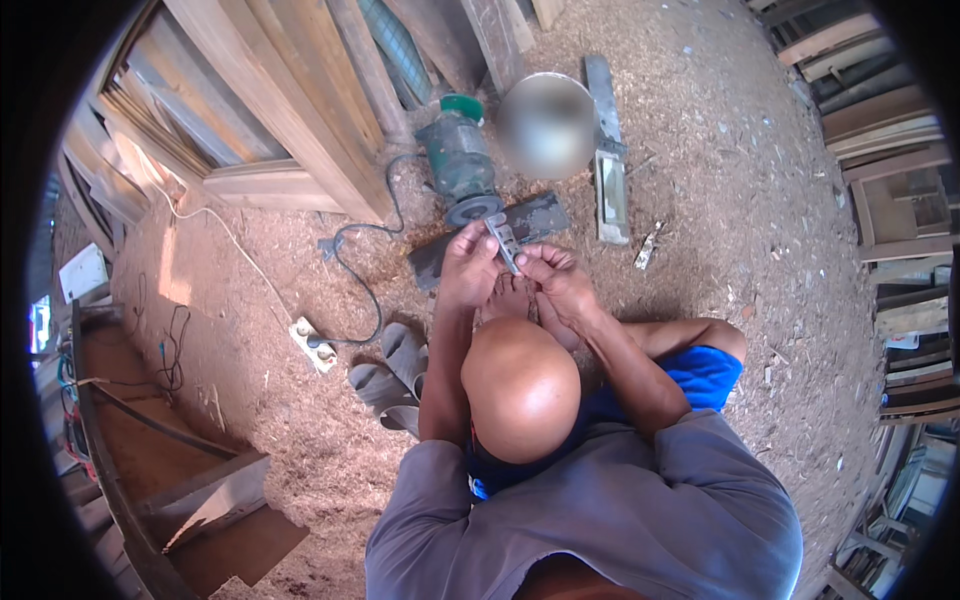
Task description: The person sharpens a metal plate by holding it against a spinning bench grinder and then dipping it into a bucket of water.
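Both hands hold one small grey metal piece [503, 240] out in front of the bent knee. The left hand [470, 268] is closed around its lower part, and the right hand [553, 278] pinches its near end with fingers together. The piece runs from far-left to near-right (a little tilted). A green grinder [460, 160] sits just beyond it, touching nothing. Open sawdust floor [720, 200] lies to the right.

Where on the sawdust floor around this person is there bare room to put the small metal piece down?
Open sawdust lies right of the flat metal bar, toward the stacked timber, and left between the white power strip and the leaning boards. It is crowded ahead of both hands: the bench grinder, its cable and the dark plate sit close together.
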Demonstrator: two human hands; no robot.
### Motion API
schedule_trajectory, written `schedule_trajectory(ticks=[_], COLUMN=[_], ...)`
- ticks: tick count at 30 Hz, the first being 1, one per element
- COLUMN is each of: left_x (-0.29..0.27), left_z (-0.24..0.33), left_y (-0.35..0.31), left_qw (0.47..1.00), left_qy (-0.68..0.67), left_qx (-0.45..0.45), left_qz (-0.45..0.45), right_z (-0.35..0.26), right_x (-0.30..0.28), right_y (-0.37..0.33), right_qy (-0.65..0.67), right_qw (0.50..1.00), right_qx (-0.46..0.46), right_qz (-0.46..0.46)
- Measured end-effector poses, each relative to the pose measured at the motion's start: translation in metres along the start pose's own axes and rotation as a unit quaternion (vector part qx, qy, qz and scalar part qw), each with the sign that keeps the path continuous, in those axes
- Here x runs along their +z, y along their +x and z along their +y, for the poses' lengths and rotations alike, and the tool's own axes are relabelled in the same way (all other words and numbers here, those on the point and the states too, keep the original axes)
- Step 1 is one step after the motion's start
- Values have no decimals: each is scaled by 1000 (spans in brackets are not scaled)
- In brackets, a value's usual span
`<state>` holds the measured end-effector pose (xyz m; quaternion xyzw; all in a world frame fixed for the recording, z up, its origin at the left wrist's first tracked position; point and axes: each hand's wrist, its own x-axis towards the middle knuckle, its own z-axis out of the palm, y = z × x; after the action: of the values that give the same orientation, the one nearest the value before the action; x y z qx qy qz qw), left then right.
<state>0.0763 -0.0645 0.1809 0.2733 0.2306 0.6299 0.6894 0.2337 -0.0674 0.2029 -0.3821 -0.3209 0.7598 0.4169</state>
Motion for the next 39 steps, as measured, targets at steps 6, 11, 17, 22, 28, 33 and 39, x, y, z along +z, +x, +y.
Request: schedule_trajectory(ticks=[6,11,17,22,28,33,39], left_x=[-11,-1,-8,-5,1,7,9], left_z=[2,-1,-11,-14,-16,-14,-12], left_y=[0,-1,1,0,1,-1,-3], left_qw=[999,998,998,998,998,995,996], left_qy=[12,-48,-52,-59,-42,-19,-23], left_qx=[-24,-20,19,4,-29,-57,-51], left_qz=[43,46,13,2,36,84,74], right_z=[-9,-15,-18,-28,-29,-28,-25], right_x=[-4,-10,-1,11,15,20,18], right_y=[-12,-16,-18,-25,-26,-23,-22], right_qy=[-54,-12,23,12,-1,7,30], right_qw=[999,999,999,996,996,995,996], right_qx=[1,33,-45,-81,-91,-94,-82], right_qz=[0,-16,-1,-24,-25,-14,-16])
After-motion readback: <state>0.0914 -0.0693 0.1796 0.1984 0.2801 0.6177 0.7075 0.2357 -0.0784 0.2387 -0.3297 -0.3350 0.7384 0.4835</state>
